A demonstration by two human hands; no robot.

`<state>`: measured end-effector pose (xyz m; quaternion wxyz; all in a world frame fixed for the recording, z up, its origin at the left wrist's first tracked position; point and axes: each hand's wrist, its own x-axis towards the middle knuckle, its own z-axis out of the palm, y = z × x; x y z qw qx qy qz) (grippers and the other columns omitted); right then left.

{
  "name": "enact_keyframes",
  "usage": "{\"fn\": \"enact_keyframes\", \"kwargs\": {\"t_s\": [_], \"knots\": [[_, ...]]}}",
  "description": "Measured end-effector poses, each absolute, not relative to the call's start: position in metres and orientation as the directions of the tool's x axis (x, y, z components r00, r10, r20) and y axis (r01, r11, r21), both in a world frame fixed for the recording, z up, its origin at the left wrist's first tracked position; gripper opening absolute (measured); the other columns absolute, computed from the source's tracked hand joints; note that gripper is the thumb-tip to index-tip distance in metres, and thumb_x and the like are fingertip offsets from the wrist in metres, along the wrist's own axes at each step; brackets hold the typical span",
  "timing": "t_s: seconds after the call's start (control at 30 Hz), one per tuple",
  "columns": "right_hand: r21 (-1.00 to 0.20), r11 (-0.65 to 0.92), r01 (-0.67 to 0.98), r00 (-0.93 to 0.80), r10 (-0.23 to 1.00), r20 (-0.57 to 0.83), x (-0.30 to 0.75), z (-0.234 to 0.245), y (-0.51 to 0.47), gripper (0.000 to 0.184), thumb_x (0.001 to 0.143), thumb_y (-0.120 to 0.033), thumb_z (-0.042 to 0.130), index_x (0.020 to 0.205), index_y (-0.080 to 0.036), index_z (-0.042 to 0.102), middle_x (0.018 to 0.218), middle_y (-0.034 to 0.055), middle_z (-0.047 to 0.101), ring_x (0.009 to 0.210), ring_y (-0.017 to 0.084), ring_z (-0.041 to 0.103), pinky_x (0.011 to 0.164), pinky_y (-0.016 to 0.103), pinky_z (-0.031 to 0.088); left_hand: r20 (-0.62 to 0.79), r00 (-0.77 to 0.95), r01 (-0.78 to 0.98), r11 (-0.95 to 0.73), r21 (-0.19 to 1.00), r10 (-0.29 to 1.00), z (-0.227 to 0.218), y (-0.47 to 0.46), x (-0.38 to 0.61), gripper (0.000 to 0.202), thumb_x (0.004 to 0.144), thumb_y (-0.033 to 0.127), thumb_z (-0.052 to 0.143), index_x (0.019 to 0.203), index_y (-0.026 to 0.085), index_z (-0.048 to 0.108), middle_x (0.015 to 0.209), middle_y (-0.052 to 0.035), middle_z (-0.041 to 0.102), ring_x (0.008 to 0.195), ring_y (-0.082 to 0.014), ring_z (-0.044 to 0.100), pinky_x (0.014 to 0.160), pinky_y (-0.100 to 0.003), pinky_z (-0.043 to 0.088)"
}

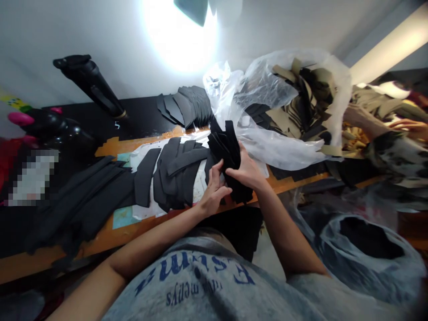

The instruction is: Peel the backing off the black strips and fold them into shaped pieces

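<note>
A bundle of black cut pieces (227, 149), fabric or foam by its look, stands at the table's front edge. My right hand (247, 171) grips it from the right, thumb across the near face and fingers behind, out of sight. Just left of the bundle is my left hand (214, 191), thumb and bent forefinger apart, with the fingertips at the bundle's edge; I cannot tell whether they touch. Dark grey flat pieces (180, 169) lie overlapped on a white sheet (199, 187) to the left of my hands.
More long dark strips (96, 191) spread leftward. Behind stand a row of grey pieces (194, 104) and a black post (93, 87). A clear plastic bag (267, 89) holds tan and black pieces. Another person's arm (368, 122) reaches in at right, above an open plastic bag (337, 240).
</note>
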<state>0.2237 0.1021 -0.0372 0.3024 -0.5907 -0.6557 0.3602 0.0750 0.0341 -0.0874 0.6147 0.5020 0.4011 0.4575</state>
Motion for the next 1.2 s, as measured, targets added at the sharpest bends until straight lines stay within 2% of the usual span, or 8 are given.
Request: {"fn": "enact_keyframes", "kwargs": {"t_s": [0.13,0.33,0.5,0.67,0.87,1.0,1.1,1.2], "knots": [[-0.753,0.062,0.655,-0.090,0.996,0.004,0.239,-0.033,0.099,0.090,0.070,-0.035,0.072,0.153,-0.014,0.044,0.135,0.0148,0.062,0.122,0.038,0.060,0.108,0.054,0.045,0.049,0.233,0.069,-0.066,0.995,0.971,-0.094,0.041,0.060,0.079,0.077,0.018,0.056,0.151,0.021,0.029,0.153,-0.0129,0.042,0.147,-0.0262,0.038,0.123,-0.044,0.031],[-0.428,-0.042,0.903,0.040,0.999,-0.015,0.235,-0.024,0.098,0.103,0.071,-0.034,0.076,0.161,-0.013,0.032,0.127,0.0246,0.061,0.111,0.047,0.062,0.096,0.064,0.047,-0.024,0.003,0.653,0.016,0.757,1.000,-0.095,0.076,0.050,0.066,0.073,0.021,0.075,0.133,0.010,0.049,0.126,-0.0218,0.053,0.129,-0.0392,0.049,0.114,-0.054,0.036],[-0.380,0.006,0.925,-0.033,0.997,-0.063,0.221,-0.035,0.089,0.095,0.079,-0.037,0.067,0.162,-0.015,0.027,0.131,0.0218,0.060,0.112,0.042,0.064,0.093,0.054,0.052,-0.184,0.017,0.517,0.148,0.843,0.983,-0.088,0.094,0.057,0.058,0.076,0.011,0.067,0.129,0.015,0.046,0.082,-0.0029,0.060,0.087,-0.0263,0.068,0.092,-0.046,0.054],[-0.640,0.238,0.730,-0.298,0.955,0.015,0.239,-0.033,0.084,0.088,0.079,-0.037,0.067,0.157,-0.014,0.033,0.136,0.0161,0.061,0.120,0.034,0.062,0.102,0.046,0.051,-0.279,-0.008,-0.056,0.278,0.959,0.960,-0.072,0.079,0.068,0.053,0.089,0.023,0.058,0.133,0.026,0.029,0.072,0.0075,0.058,0.052,-0.0149,0.063,0.057,-0.031,0.058],[-0.632,0.257,0.731,-0.358,0.933,-0.035,0.247,-0.056,0.082,0.112,0.073,-0.052,0.079,0.162,-0.014,0.024,0.147,0.0232,0.049,0.129,0.040,0.056,0.105,0.054,0.048,-0.448,0.044,-0.222,0.446,0.867,0.893,-0.080,0.072,0.077,0.048,0.090,0.015,0.054,0.127,0.022,0.025,0.079,0.0042,0.062,0.059,-0.0135,0.066,0.065,-0.031,0.059],[-0.552,0.311,0.774,-0.393,0.919,-0.033,0.253,-0.044,0.080,0.106,0.076,-0.034,0.075,0.165,-0.018,0.019,0.141,0.0201,0.055,0.121,0.038,0.061,0.097,0.050,0.052,0.004,0.061,0.166,-0.014,0.986,0.998,-0.084,0.066,0.056,0.069,0.082,0.028,0.072,0.136,0.019,0.031,0.106,-0.0087,0.064,0.096,-0.0231,0.069,0.091,-0.046,0.058],[-0.527,0.489,0.695,-0.543,0.838,0.060,0.271,-0.030,0.085,0.107,0.077,-0.027,0.075,0.166,-0.026,0.015,0.154,0.0123,0.047,0.135,0.034,0.052,0.108,0.046,0.047,0.442,0.122,0.610,-0.418,0.673,0.889,-0.081,0.071,0.033,0.098,0.068,0.041,0.087,0.147,0.017,0.034,0.148,-0.0245,0.042,0.140,-0.0404,0.043,0.115,-0.061,0.037],[-0.458,0.517,0.723,-0.580,0.815,0.004,0.291,-0.037,0.091,0.115,0.075,-0.034,0.082,0.167,-0.027,0.013,0.154,0.0121,0.046,0.135,0.036,0.052,0.108,0.049,0.047,0.431,0.282,0.733,-0.483,0.479,0.857,-0.083,0.088,0.018,0.125,0.057,0.045,0.095,0.157,0.022,0.024,0.161,-0.0255,0.024,0.151,-0.0487,0.022,0.118,-0.074,0.018]]}}
